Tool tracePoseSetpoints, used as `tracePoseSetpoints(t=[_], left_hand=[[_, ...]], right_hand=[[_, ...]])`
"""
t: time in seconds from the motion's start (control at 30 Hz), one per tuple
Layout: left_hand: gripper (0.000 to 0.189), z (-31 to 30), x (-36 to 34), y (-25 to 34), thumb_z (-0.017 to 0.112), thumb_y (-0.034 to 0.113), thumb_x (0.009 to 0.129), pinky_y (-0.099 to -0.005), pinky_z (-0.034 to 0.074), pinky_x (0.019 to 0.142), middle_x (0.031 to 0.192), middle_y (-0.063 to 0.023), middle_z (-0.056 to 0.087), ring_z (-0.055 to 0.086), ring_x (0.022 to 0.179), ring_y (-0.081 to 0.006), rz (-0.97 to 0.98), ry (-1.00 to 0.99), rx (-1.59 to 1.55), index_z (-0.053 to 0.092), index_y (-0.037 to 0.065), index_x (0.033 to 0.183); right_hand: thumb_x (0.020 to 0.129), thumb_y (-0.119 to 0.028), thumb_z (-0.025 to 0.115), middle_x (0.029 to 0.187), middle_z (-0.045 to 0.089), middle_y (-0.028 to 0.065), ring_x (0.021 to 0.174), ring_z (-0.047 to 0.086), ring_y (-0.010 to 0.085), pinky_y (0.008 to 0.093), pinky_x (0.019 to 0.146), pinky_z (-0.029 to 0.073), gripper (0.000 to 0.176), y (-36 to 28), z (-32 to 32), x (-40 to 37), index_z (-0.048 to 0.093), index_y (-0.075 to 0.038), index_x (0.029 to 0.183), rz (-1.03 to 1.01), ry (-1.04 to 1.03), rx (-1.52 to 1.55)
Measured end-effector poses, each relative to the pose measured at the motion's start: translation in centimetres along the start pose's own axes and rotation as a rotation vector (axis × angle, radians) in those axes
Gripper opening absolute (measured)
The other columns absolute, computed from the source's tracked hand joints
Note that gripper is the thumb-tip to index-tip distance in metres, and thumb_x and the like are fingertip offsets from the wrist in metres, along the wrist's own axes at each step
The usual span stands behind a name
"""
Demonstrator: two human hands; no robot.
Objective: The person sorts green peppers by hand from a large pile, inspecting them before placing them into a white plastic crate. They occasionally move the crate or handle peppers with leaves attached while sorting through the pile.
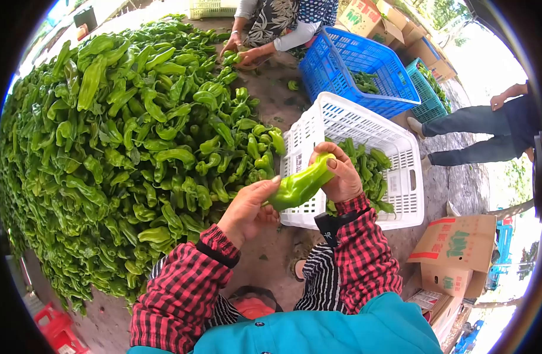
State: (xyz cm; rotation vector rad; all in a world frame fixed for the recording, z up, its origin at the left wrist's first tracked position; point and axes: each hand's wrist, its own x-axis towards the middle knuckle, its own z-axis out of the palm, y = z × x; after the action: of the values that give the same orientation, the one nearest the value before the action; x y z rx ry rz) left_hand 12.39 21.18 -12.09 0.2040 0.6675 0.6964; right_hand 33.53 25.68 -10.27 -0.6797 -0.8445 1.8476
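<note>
A large light-green pepper (300,184) is held between my two hands, above the near side of a white plastic crate (409,203). My left hand (251,211) grips its lower left end between thumb and fingers. The fingers of my right hand (340,175) are closed round its upper right end. Green peppers (371,171) lie inside the white crate, partly hidden by my right hand. A huge heap of green peppers (135,159) spreads to the left of my hands.
A co-worker's hands (247,53) touch peppers at the top. Behind the white crate stand a blue crate (400,82) and a teal crate (430,109). Another person (477,133) stands at right. Cardboard boxes (454,242) are at lower right, a red stool (61,330) at lower left.
</note>
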Motion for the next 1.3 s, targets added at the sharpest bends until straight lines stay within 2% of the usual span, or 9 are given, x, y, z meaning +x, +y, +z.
tracePoseSetpoints(t=[0.37, 0.6, 0.73, 0.8, 0.97, 1.07, 1.13, 1.27, 1.3], left_hand=[[0.041, 0.1, 0.3, -1.1, 0.072, 0.001, 0.067, -0.0247, 0.046, 0.062, 0.090, -0.0026, 0.054, 0.054, 0.075, -0.0105, 0.505, 0.235, 0.283, 0.050, 0.006, 0.102], [0.032, 0.7, 0.5, -0.9, 0.056, -0.003, 0.067, -0.0212, 0.041, 0.064, 0.082, -0.0019, 0.054, 0.050, 0.074, -0.0087, 0.472, 0.361, 0.092, 0.051, 0.002, 0.098], [0.033, -0.3, 0.1, -0.2, 0.057, 0.001, 0.067, -0.0212, 0.037, 0.069, 0.087, -0.0009, 0.048, 0.044, 0.076, -0.0067, 0.733, 0.622, 0.594, 0.051, 0.001, 0.100], [0.033, -0.3, -0.5, 0.4, 0.058, 0.004, 0.068, -0.0211, 0.035, 0.068, 0.088, 0.0001, 0.048, 0.044, 0.076, -0.0064, 0.704, 0.469, 0.355, 0.050, 0.004, 0.100], [0.025, -0.7, -1.0, 0.8, 0.056, 0.007, 0.070, -0.0213, 0.034, 0.067, 0.090, 0.0043, 0.051, 0.046, 0.077, -0.0062, 0.469, 0.370, 0.334, 0.052, 0.009, 0.095], [0.023, -0.6, -1.0, 0.9, 0.056, 0.008, 0.071, -0.0224, 0.034, 0.067, 0.089, 0.0051, 0.051, 0.046, 0.077, -0.0063, 0.467, 0.314, 0.302, 0.053, 0.009, 0.094], [0.023, -0.6, -1.0, 0.8, 0.056, 0.008, 0.071, -0.0223, 0.034, 0.067, 0.089, 0.0048, 0.051, 0.046, 0.077, -0.0064, 0.463, 0.317, 0.300, 0.053, 0.009, 0.094], [0.025, -1.2, -1.3, 1.1, 0.057, 0.009, 0.071, -0.0222, 0.035, 0.068, 0.089, 0.0033, 0.051, 0.047, 0.078, -0.0071, 0.440, 0.352, 0.338, 0.052, 0.009, 0.095], [0.026, -1.0, -0.9, 1.1, 0.058, 0.010, 0.071, -0.0223, 0.035, 0.067, 0.089, 0.0028, 0.051, 0.047, 0.078, -0.0073, 0.434, 0.328, 0.322, 0.052, 0.009, 0.096]], right_hand=[[0.071, 0.000, 0.059, 0.127, 0.040, 0.0195, 0.117, 0.041, 0.0310, 0.0448, 0.099, 0.033, 0.060, 0.6, 1.8, 0.8, 0.036, -0.004, 0.127, -0.015, -0.044, 0.150], [0.080, -0.009, 0.060, 0.102, 0.052, 0.0067, 0.100, 0.050, 0.0222, 0.0452, 0.085, 0.042, 0.031, 7.0, 3.7, 0.3, 0.048, -0.008, 0.108, 0.473, 0.146, 0.393], [0.080, -0.013, 0.059, 0.081, 0.056, 0.0076, 0.071, 0.057, 0.0194, 0.0402, 0.065, 0.049, 0.020, 8.6, 1.6, 1.1, 0.051, -0.005, 0.097, 0.598, 0.361, 0.026], [0.078, -0.019, 0.060, 0.067, 0.051, 0.0059, 0.047, 0.049, 0.0148, 0.0296, 0.039, 0.040, 0.021, 9.7, 0.6, 1.4, 0.051, -0.005, 0.091, 0.700, 0.275, -0.483], [0.079, -0.030, 0.060, 0.066, 0.053, 0.0067, 0.040, 0.044, 0.0132, 0.0273, 0.035, 0.033, 0.027, 3.7, -0.4, 3.4, 0.053, -0.007, 0.091, 0.705, 0.301, -0.337], [0.083, -0.031, 0.057, 0.103, 0.054, 0.0072, 0.083, 0.055, 0.0175, 0.0314, 0.072, 0.047, 0.035, -0.8, -2.7, 5.3, 0.049, -0.009, 0.109, -0.178, 0.355, 0.426], [0.086, -0.027, 0.055, 0.129, 0.038, 0.0025, 0.115, 0.037, 0.0204, 0.0423, 0.092, 0.034, 0.042, -1.4, -4.6, 6.1, 0.041, -0.014, 0.123, -0.534, 0.454, 0.276], [0.083, -0.022, 0.059, 0.141, 0.021, 0.0058, 0.126, 0.023, 0.0247, 0.0486, 0.095, 0.027, 0.064, 2.2, -6.4, 6.6, 0.023, -0.016, 0.135, -0.325, 0.477, -0.069], [0.078, -0.024, 0.063, 0.141, 0.021, 0.0094, 0.127, 0.023, 0.0267, 0.0481, 0.095, 0.027, 0.071, 2.6, -7.2, 6.1, 0.022, -0.013, 0.135, -0.194, 0.521, -0.630]])
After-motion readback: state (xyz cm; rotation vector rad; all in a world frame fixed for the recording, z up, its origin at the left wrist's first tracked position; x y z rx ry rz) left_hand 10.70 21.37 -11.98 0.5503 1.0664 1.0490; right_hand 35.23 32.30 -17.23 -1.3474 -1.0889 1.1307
